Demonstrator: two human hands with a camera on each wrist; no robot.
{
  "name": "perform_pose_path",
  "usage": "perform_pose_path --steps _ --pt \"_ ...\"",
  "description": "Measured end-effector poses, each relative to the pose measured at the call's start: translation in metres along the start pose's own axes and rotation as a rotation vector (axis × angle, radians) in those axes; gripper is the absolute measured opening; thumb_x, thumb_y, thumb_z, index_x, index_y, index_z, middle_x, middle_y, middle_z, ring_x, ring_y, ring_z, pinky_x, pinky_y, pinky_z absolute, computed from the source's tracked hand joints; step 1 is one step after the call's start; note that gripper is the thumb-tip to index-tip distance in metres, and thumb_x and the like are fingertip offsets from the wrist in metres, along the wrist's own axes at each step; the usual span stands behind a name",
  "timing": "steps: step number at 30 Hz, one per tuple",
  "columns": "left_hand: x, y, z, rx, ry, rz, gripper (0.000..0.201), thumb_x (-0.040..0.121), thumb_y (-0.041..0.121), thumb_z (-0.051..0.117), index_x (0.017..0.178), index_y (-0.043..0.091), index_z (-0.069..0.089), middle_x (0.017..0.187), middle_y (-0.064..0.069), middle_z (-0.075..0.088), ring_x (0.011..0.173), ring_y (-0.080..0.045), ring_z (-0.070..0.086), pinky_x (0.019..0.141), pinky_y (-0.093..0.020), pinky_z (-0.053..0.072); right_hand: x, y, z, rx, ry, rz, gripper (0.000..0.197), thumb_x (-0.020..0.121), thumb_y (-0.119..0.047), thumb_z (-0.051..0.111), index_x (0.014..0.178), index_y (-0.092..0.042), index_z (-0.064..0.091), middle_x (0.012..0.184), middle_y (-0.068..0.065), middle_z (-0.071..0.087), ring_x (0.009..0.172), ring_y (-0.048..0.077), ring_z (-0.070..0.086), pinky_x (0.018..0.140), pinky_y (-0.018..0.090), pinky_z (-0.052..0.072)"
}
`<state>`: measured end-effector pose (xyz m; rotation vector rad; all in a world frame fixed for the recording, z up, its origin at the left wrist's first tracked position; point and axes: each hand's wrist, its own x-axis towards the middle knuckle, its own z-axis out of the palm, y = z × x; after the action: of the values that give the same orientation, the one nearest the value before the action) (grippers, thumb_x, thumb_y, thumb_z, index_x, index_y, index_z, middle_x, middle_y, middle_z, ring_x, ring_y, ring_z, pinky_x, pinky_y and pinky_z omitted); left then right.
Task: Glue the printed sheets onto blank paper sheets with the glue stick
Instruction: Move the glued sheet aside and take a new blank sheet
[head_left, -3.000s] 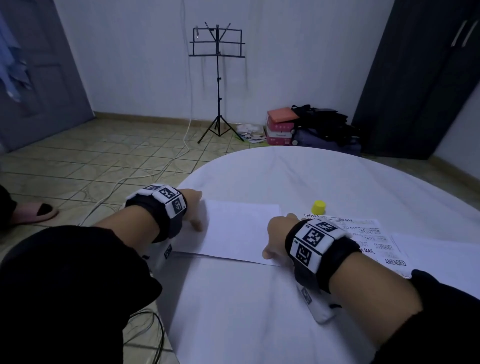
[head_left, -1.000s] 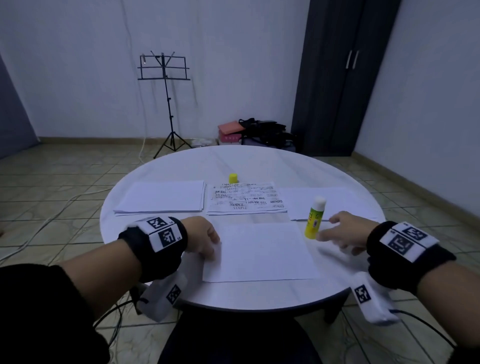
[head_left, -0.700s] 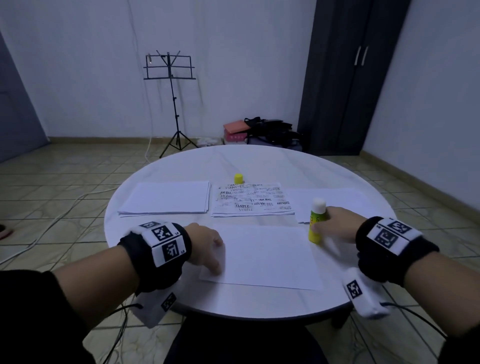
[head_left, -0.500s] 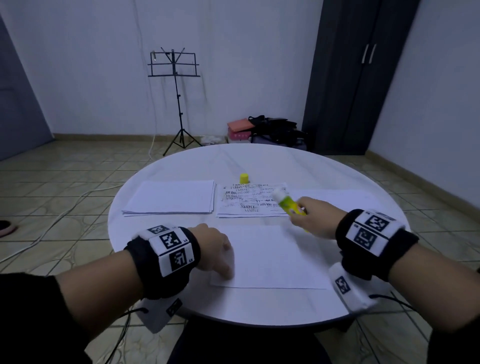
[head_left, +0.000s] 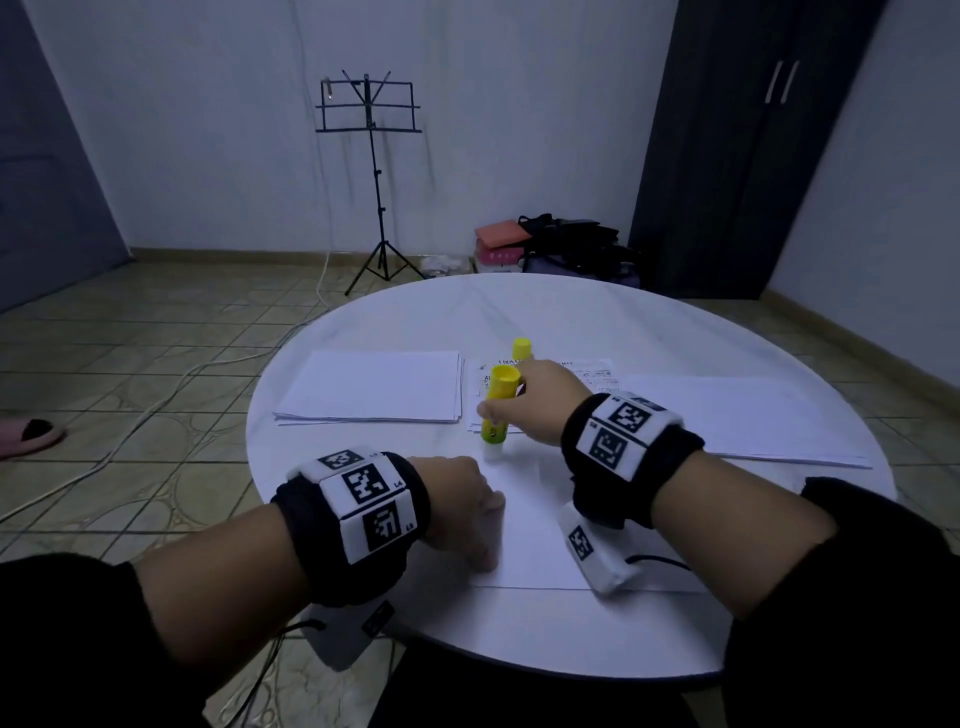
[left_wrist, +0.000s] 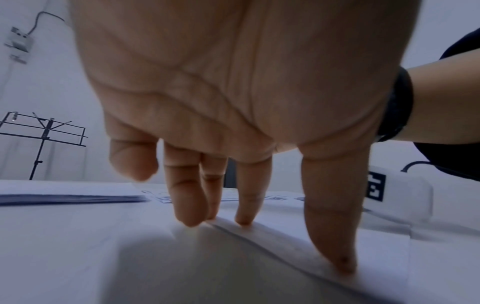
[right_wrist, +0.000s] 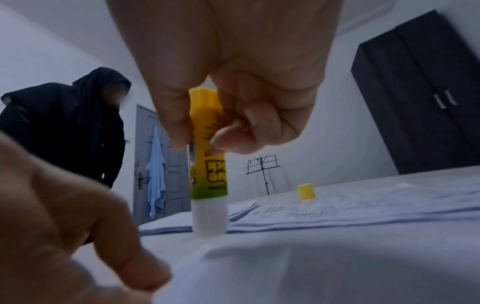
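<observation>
Both hands are working at the near blank sheet (head_left: 540, 525): the left hand (head_left: 457, 499), fingers straight, is pressing its left edge flat; the right hand (head_left: 540, 405) is gripping the glue stick (head_left: 496, 410) upright, tip down, hovering just above the sheet's far left corner.

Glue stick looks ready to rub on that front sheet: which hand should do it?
The right hand: it already grips the glue stick, white end down over the blank sheet. The left hand presses that sheet flat.
</observation>
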<state>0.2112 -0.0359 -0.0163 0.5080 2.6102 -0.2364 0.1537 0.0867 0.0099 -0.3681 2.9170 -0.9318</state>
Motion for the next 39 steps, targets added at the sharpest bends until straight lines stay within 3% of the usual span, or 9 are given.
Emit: perform_pose_path --steps 5,13,18,23,26,28,32,36,39 --pt "-0.002 -0.002 -0.002 -0.006 0.006 0.030 0.063 0.089 0.045 0.055 0.143 0.019 0.036 0.138 -0.011 0.039 0.126 -0.022 0.041 0.102 -0.039 0.041 0.002 0.004 0.005 -0.066 -0.019 0.030 0.028 0.082 -0.036 0.066 0.084 -0.012 0.053 0.079 0.000 0.050 0.075 0.017 0.049 0.055 0.025 0.034" --pt "-0.001 -0.005 -0.004 -0.149 0.074 -0.007 0.068 0.076 0.040 0.074 0.136 0.034 0.045 0.135 0.005 0.041 0.118 -0.018 0.050 0.099 -0.030 0.043 -0.022 0.051 -0.038 -0.148 0.033 0.136 0.022 0.082 -0.031 0.065 0.076 -0.013 0.055 0.078 0.002 0.054 0.073 0.017 0.049 0.057 0.025 0.035" --pt "0.000 -0.004 -0.007 -0.133 0.069 -0.030 0.065 0.072 0.043 0.077 0.130 0.031 0.050 0.129 0.006 0.042 0.110 -0.019 0.053 0.090 -0.030 0.046 -0.041 0.085 -0.064 -0.093 0.098 0.268 0.022 0.080 -0.029 0.068 0.085 -0.009 0.061 0.091 0.008 0.063 0.086 0.024 0.060 0.078 0.034 0.051" --pt "0.002 -0.005 -0.009 -0.082 0.061 -0.061 0.078 0.067 0.052 0.077 0.135 0.036 0.042 0.138 0.007 0.038 0.127 -0.020 0.036 0.098 -0.034 0.035 -0.049 0.091 -0.074 -0.185 0.152 0.316 0.019 0.082 -0.027 0.065 0.084 -0.012 0.055 0.085 0.004 0.056 0.080 0.021 0.052 0.063 0.029 0.039" --pt "-0.002 -0.007 -0.011 -0.131 0.015 -0.138 0.085 0.063 0.058 0.077 0.135 0.043 0.035 0.134 0.002 0.040 0.129 -0.022 0.032 0.101 -0.034 0.033 -0.048 0.073 -0.068 -0.087 0.162 0.238 0.015 0.081 -0.024 0.062 0.078 -0.013 0.052 0.079 0.003 0.055 0.077 0.021 0.054 0.067 0.030 0.046" --pt "-0.006 -0.008 -0.012 -0.129 0.011 -0.173 0.098 0.051 0.068 0.078 0.133 0.049 0.029 0.137 0.000 0.035 0.131 -0.026 0.033 0.108 -0.043 0.031 -0.047 0.052 -0.058 -0.017 0.127 0.146 0.016 0.081 -0.022 0.062 0.071 -0.015 0.052 0.072 0.000 0.054 0.067 0.014 0.051 0.059 0.026 0.042" --pt "-0.010 -0.007 -0.010 -0.131 0.030 -0.224 0.124 0.051 0.068 0.079 0.148 0.038 0.008 0.149 -0.002 0.026 0.137 -0.032 0.028 0.112 -0.047 0.026 -0.045 0.009 -0.029 0.008 0.021 -0.011 0.015 0.080 -0.024 0.064 0.072 -0.012 0.059 0.067 0.000 0.052 0.063 0.014 0.047 0.055 0.025 0.035" --pt "-0.018 0.000 -0.013 -0.115 0.066 -0.185 0.108 0.070 0.055 0.076 0.149 0.028 0.008 0.150 -0.001 0.026 0.139 -0.026 0.025 0.109 -0.036 0.026 -0.043 -0.009 -0.001 -0.083 -0.053 -0.051 0.022 0.079 -0.033 0.066 0.075 -0.014 0.055 0.073 0.001 0.053 0.073 0.019 0.050 0.053 0.026 0.034" --pt "-0.020 0.004 -0.014 -0.113 0.081 -0.159 0.100 0.071 0.053 0.075 0.147 0.025 0.016 0.146 -0.002 0.032 0.137 -0.026 0.027 0.107 -0.033 0.027 -0.047 -0.009 0.009 -0.131 -0.082 -0.078 0.027 0.080 -0.036 0.064 0.072 -0.016 0.048 0.082 0.004 0.054 0.079 0.021 0.050 0.052 0.024 0.032"
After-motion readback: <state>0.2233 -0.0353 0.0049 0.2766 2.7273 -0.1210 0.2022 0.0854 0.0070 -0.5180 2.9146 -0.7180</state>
